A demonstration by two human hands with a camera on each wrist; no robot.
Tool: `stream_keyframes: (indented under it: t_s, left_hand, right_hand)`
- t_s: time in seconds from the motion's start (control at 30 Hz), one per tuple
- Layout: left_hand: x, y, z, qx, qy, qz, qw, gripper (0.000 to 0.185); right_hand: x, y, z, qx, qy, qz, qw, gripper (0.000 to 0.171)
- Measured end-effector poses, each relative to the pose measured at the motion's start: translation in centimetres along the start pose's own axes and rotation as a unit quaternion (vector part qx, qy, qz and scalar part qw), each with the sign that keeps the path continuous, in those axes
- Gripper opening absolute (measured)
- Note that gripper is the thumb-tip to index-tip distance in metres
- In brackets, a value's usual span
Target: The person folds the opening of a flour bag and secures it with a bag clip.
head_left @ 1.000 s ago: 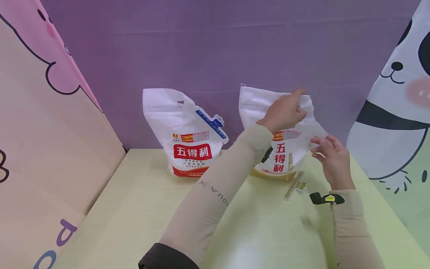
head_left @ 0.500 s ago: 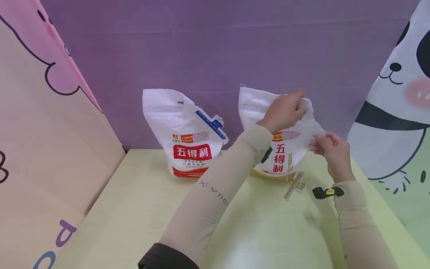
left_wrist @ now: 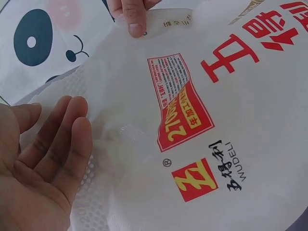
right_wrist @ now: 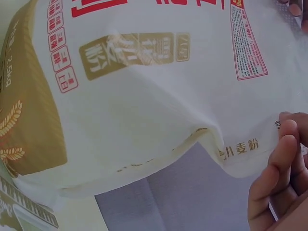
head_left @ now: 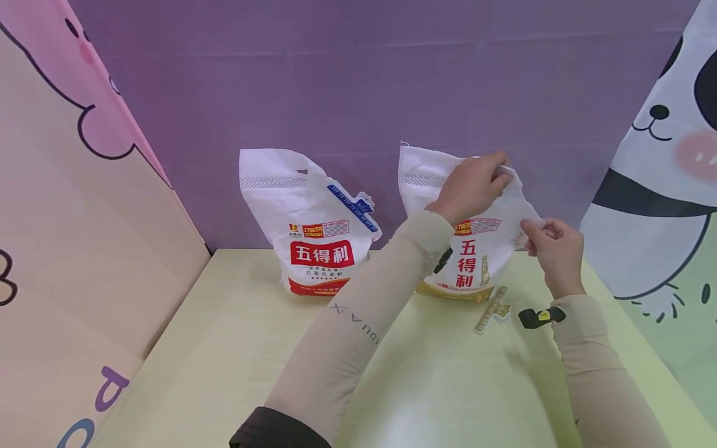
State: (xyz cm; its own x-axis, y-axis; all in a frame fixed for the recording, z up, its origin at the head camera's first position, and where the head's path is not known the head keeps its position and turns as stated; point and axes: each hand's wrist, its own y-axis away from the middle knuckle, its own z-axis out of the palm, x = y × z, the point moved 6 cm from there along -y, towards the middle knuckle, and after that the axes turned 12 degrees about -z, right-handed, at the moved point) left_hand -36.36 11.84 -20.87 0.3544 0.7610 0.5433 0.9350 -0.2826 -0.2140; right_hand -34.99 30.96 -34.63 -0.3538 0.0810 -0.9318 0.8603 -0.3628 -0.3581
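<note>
A white flour bag [head_left: 414, 171] with red lettering and a gold base stands upright on the table [head_left: 235, 373], right of centre. My left hand [head_left: 473, 183] holds its top edge; in the left wrist view the left fingers [left_wrist: 79, 139] lie across the perforated seam. My right hand [head_left: 557, 252] pinches the bag's right side edge between thumb and fingers. The right wrist view shows the right fingers [right_wrist: 284, 154] at the corner of the printed white plastic. A gold-and-white strip-shaped label [head_left: 493, 310] lies flat on the table just in front of the bag's base.
Another white flour bag [head_left: 322, 252], red-based, stands to the left, with a blue strip-shaped label [head_left: 353, 205] at its upper right edge. My left forearm crosses in front between the bags. A purple backdrop [head_left: 347, 74] rises behind, and cartoon-printed panels flank the table.
My right hand has moved slightly, its fingers going from spread near the bag's side edge to a closer pinch on it. The left hand stays at the top, and the bags stand still.
</note>
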Motion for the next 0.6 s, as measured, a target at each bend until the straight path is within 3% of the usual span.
stream_keyframes:
  t_s: [0.23, 0.4, 0.6]
  left_hand:
    - [-0.16, 0.08, -0.05, 0.01, 0.003, 0.012, 0.9999, 0.016]
    - [-0.26, 0.02, -0.01, 0.014, 0.0, 0.017, 0.9998, 0.015]
    - [-0.22, 0.11, 0.09, 0.012, -0.008, 0.029, 0.9995, 0.015]
  right_hand:
    - [-0.19, 0.12, -0.15, 0.031, 0.068, -0.022, 0.997, 0.02]
    - [-0.44, 0.22, -0.31, 0.039, 0.158, -0.056, 0.985, 0.024]
    - [-0.82, 0.38, -0.23, 0.045, 0.21, -0.096, 0.972, 0.027]
